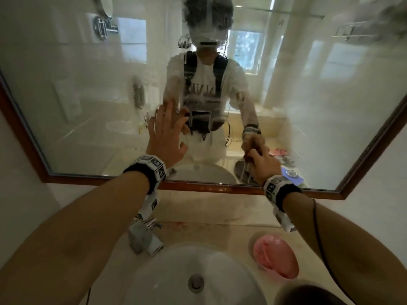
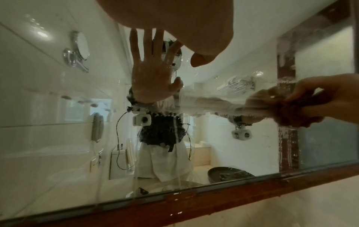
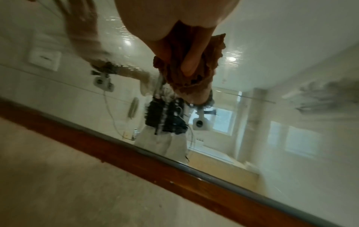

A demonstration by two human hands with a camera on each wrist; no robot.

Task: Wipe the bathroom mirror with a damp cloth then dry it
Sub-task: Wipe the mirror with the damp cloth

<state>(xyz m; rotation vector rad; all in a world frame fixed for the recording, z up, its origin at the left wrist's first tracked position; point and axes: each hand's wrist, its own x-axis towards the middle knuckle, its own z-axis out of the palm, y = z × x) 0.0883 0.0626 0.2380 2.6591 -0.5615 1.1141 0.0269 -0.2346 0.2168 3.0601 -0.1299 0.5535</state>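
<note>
Wiping w/ the damp cloth looks like the step in hand: mirror glass is streaked wet, drips run to its lower wood frame. Left hand lies flat, fingers spread, on the glass. Right hand grips the bunched brown cloth against the lower-right glass. Next, prob: sweep over remaining areas, then dry.

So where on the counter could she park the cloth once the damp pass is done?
Bare counter runs along the mirror frame, between faucet and pink dish. The right side is crowded by that dish; the sink basin fills the middle. The right hand grips the cloth; the left hand presses the glass.
</note>
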